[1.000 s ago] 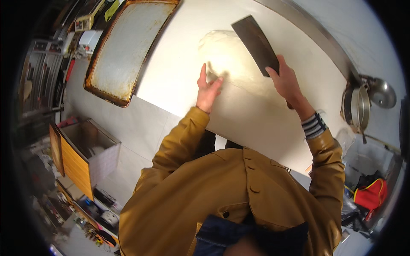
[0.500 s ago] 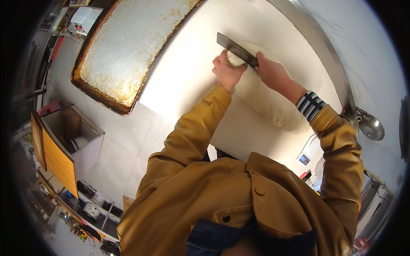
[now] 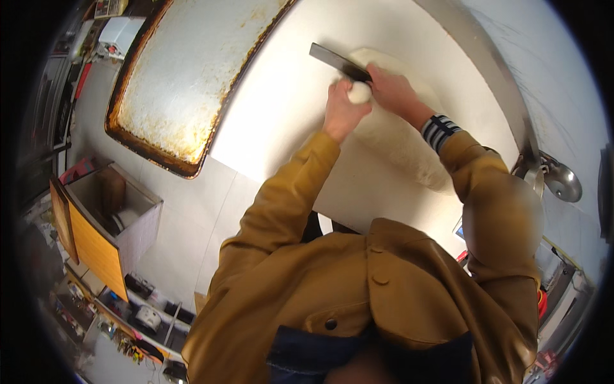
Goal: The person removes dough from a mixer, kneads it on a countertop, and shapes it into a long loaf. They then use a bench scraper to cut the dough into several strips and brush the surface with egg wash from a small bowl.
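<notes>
Left side: a rust-edged, grey rectangular metal tray [image 3: 192,70], untouched.
Left hand [image 3: 344,110]: spread a second ago, now clamped round a small, rounded white dough lump [image 3: 359,93].
Blade: a broad, dark metal cleaver [image 3: 331,58], now low beside the lump, apparently parting it off.
Right hand [image 3: 391,88]: fingers closed on the cleaver.
Table: a long, pale dough mass [image 3: 404,144] lies below the right wrist.

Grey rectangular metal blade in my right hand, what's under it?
Smooth white worktop shows around the free end of the blade, long pale dough beside its held end; whatever lies directly beneath is covered.
</notes>
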`<state>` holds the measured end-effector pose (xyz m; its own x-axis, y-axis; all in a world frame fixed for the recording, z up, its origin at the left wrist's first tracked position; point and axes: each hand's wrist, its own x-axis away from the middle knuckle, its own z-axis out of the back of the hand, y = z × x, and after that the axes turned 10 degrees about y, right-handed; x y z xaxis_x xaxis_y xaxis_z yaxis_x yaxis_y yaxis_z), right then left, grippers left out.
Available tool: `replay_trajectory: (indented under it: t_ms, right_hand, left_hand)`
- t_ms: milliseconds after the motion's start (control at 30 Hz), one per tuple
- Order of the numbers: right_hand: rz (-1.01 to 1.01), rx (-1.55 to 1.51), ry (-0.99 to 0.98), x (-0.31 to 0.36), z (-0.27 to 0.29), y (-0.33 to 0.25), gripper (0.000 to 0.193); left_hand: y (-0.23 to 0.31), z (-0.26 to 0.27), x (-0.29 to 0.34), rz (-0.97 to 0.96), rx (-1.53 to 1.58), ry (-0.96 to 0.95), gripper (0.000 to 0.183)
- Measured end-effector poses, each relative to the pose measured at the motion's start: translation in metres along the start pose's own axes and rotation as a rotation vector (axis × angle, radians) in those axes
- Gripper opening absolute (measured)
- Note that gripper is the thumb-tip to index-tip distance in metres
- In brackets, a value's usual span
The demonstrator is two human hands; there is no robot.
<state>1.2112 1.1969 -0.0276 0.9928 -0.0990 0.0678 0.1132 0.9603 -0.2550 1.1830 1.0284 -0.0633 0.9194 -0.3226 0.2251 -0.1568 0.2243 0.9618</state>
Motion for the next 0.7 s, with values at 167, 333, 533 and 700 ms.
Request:
replay_trajectory:
  t_ms: [167,333,533,700]
  right_hand:
    - [-0.045,-0.093,0.077,0.002,0.022,-0.008,0.027]
    - [-0.086,-0.019,0.186,0.062,0.092,-0.004,0.025]
    - [-0.154,0.124,-0.212,0.132,0.111,0.015,0.022]
    - [-0.101,0.016,-0.169,0.106,0.062,0.040,0.020]
  left_hand:
    - [-0.007,0.025,0.041,-0.127,-0.032,-0.121,0.055]
    - [-0.018,0.050,0.018,-0.309,-0.260,0.115,0.081]
    - [-0.007,0.028,-0.013,-0.018,-0.155,-0.222,0.107]
    - [-0.004,0.025,-0.006,-0.047,-0.232,-0.238,0.103]
